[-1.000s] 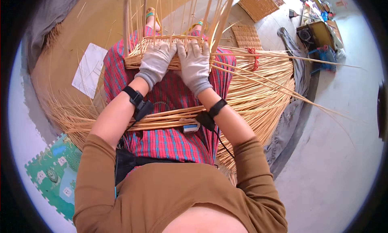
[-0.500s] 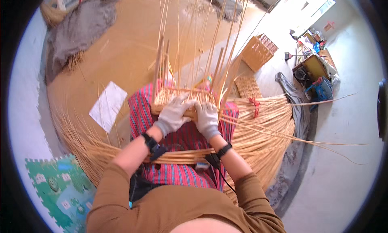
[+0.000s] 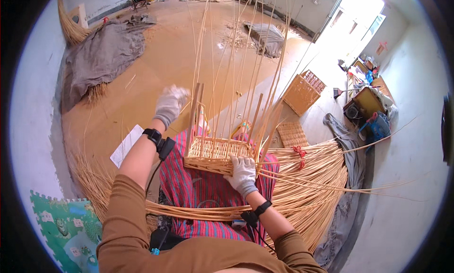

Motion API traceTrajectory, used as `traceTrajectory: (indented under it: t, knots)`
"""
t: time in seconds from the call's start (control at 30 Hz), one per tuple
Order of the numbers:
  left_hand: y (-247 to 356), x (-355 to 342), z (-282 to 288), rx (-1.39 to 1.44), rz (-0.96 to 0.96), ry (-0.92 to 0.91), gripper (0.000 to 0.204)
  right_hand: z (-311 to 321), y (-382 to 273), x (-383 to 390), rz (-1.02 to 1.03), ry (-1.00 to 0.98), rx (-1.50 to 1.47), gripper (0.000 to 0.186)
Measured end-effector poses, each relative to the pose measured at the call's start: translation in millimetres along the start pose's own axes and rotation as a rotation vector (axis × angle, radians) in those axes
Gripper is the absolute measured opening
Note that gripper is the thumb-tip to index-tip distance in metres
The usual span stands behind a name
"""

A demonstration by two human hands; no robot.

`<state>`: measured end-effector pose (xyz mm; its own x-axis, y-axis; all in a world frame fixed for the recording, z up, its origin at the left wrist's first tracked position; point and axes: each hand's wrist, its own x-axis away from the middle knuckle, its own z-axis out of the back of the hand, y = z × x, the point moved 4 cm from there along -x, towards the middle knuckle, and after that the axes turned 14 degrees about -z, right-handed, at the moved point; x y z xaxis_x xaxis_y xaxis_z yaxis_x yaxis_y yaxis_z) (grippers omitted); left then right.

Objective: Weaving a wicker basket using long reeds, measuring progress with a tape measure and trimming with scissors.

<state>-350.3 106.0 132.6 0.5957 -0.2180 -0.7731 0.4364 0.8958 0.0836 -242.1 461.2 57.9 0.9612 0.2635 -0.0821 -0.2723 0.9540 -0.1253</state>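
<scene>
Tan floor (image 3: 175, 55) spreads behind one wicker basket (image 3: 208, 164), one right hand (image 3: 243, 174) clamped on it, one left hand (image 3: 171, 104) raised, grip unclear

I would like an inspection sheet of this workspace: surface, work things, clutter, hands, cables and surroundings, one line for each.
Surface: striped cloth over the lap, beneath the basket.
Job's things: woven basket with upright sticks; cane bundle at right.
Clutter: white sheet on the floor, left.
Hands: left hand raised, blurred, left of the basket; right hand on its near right corner.
Cables: black cable by the left forearm, another by the right.
Surroundings: green mat at left; wicker box and bright doorway ahead, right.
</scene>
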Motion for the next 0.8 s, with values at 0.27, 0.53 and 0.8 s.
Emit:
traceTrajectory:
  t: [0.27,0.53,0.8]
  knots:
    - [27.6,62.3,-50.7,1.137,0.484,-0.329,0.024,82.4,-51.9,-79.9,0.047,0.226,-0.534,0.033]
    - [67.1,78.8,-47.9,1.501,0.634,0.036,0.038,51.1,-100.7,-165.8,-0.053,0.117,-0.786,0.021]
    - [79.5,110.4,-35.8,0.541,-0.007,-0.475,0.036,63.1,-104.0,-162.6,-0.108,0.289,-0.75,0.019]
